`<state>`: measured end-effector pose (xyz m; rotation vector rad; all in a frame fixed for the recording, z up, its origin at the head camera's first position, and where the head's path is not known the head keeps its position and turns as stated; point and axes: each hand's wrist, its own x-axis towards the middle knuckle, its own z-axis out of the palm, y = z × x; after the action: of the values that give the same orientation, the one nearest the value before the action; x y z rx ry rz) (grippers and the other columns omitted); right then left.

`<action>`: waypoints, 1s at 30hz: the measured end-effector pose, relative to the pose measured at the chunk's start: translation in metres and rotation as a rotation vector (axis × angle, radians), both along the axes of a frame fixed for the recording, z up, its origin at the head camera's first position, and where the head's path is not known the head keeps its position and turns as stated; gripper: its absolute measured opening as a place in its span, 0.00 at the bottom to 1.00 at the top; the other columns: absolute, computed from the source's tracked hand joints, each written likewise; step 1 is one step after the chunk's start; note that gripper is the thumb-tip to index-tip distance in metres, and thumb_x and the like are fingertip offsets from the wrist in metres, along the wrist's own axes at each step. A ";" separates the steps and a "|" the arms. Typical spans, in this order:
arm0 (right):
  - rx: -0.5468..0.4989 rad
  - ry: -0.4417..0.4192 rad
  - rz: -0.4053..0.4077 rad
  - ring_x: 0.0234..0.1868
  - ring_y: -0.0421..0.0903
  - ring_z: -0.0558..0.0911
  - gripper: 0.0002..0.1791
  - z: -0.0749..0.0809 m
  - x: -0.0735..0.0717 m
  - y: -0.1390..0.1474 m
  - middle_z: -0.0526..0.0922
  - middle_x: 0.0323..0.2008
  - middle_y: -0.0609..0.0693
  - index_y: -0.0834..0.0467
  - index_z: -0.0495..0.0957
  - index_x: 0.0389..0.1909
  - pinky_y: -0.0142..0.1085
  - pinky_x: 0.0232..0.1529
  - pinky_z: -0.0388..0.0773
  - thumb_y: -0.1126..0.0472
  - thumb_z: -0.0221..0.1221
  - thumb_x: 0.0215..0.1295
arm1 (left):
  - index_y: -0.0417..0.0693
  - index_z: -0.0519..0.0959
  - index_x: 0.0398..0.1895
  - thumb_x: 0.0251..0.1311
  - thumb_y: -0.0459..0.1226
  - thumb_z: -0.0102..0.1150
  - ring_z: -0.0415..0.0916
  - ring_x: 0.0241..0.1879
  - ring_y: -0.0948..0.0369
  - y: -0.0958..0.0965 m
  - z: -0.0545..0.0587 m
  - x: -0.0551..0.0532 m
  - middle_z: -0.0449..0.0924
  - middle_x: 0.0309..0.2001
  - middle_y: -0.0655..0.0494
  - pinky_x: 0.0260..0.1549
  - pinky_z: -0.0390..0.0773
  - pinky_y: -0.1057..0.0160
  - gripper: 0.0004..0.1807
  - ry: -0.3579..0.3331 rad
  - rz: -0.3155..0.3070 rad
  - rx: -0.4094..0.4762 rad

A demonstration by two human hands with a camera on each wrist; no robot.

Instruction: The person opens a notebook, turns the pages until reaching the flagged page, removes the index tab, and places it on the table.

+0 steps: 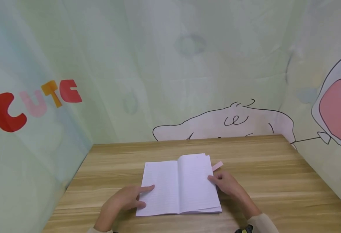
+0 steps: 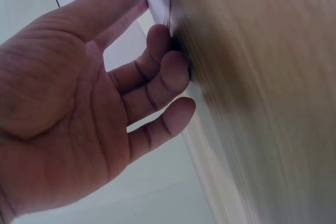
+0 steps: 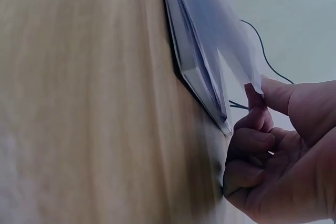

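An open notebook (image 1: 161,194) with faintly lined white pages lies on the wooden table. My left hand (image 1: 126,198) is at its left edge, with the index finger and thumb resting on the left page; in the left wrist view the other fingers of that hand (image 2: 94,87) bend loosely beside the page edges. At the right edge, my right hand (image 1: 228,184) pinches a page (image 1: 198,184). The right wrist view shows thumb and index finger of that hand (image 3: 283,145) on the page's edge, with the page lifted off the stack of sheets (image 3: 197,61) below.
A pink strip (image 1: 218,166) sticks out from under the notebook's upper right side. Bare wooden table (image 1: 100,171) surrounds the notebook. Printed fabric walls (image 1: 115,81) stand behind the table and along both sides.
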<state>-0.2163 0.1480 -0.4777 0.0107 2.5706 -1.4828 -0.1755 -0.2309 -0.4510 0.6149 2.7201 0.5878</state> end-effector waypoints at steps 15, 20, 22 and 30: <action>0.117 0.052 -0.057 0.31 0.48 0.73 0.14 -0.002 -0.007 -0.003 0.75 0.30 0.53 0.63 0.73 0.35 0.37 0.30 0.69 0.60 0.69 0.61 | 0.54 0.74 0.69 0.57 0.39 0.71 0.62 0.24 0.65 -0.003 -0.001 -0.001 0.65 0.23 0.60 0.28 0.68 0.64 0.33 0.001 -0.022 0.023; 0.066 0.105 -0.033 0.29 0.47 0.74 0.23 -0.002 -0.009 -0.007 0.76 0.30 0.54 0.64 0.72 0.53 0.37 0.29 0.70 0.65 0.69 0.59 | 0.53 0.74 0.68 0.58 0.39 0.71 0.63 0.26 0.64 -0.005 -0.002 0.000 0.65 0.24 0.60 0.30 0.68 0.64 0.33 0.003 -0.030 0.021; 0.055 0.108 -0.020 0.29 0.47 0.73 0.25 -0.002 -0.009 -0.008 0.75 0.29 0.54 0.64 0.73 0.57 0.37 0.29 0.70 0.66 0.69 0.60 | 0.53 0.75 0.68 0.58 0.39 0.71 0.63 0.26 0.64 -0.005 -0.002 0.000 0.65 0.24 0.61 0.30 0.68 0.64 0.33 0.008 -0.033 0.023; 0.084 0.074 0.017 0.32 0.47 0.76 0.29 0.000 -0.011 -0.012 0.78 0.33 0.54 0.70 0.75 0.57 0.38 0.32 0.74 0.57 0.70 0.59 | 0.52 0.75 0.68 0.58 0.38 0.70 0.62 0.25 0.66 -0.007 -0.001 0.000 0.66 0.24 0.61 0.29 0.68 0.65 0.32 0.008 -0.040 0.050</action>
<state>-0.2270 0.1365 -0.4781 -0.0562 2.6827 -1.3936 -0.1753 -0.2377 -0.4520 0.6839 2.7013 0.6466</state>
